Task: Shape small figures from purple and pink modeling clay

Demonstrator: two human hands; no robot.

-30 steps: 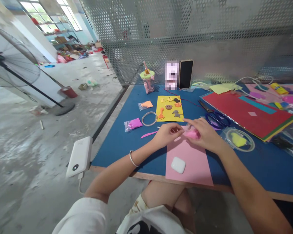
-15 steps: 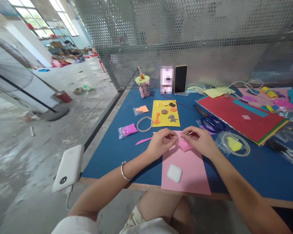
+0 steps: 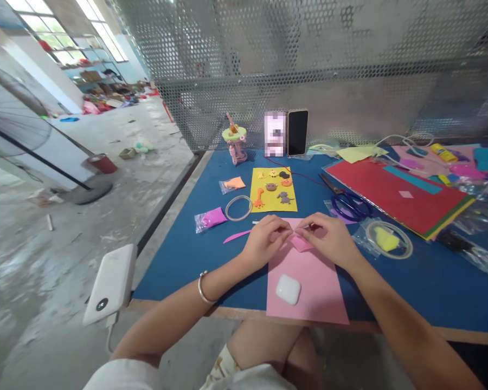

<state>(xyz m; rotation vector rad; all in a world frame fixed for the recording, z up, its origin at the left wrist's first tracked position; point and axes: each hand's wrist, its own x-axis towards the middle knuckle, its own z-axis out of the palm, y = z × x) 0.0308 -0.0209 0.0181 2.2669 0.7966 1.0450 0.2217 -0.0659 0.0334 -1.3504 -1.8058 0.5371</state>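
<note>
My left hand (image 3: 268,238) and my right hand (image 3: 327,235) meet over a pink sheet of paper (image 3: 305,292), fingertips pinched together. Between them is a small pink packet (image 3: 301,244), its lower corner hanging toward the sheet; the fingers hide its upper edge. It resembles the magenta clay packet (image 3: 213,217) lying to the left. A white rounded case (image 3: 288,289) rests on the pink sheet, below the hands. Beside my left hand lies a pink plastic clay knife (image 3: 236,236), partly covered by the hand.
Beyond the hands, a yellow card (image 3: 273,203) bears small clay animals. Blue-handled scissors (image 3: 352,207) and red paper (image 3: 390,187) lie to the right. Two phones, one of them black (image 3: 297,132), lean against the perforated metal panel (image 3: 268,43). A white power bank (image 3: 110,284) sits at the left edge.
The view has shifted slightly, so everything sits a little further left. My fingertips have drawn closer together at the top of the pink packet.
</note>
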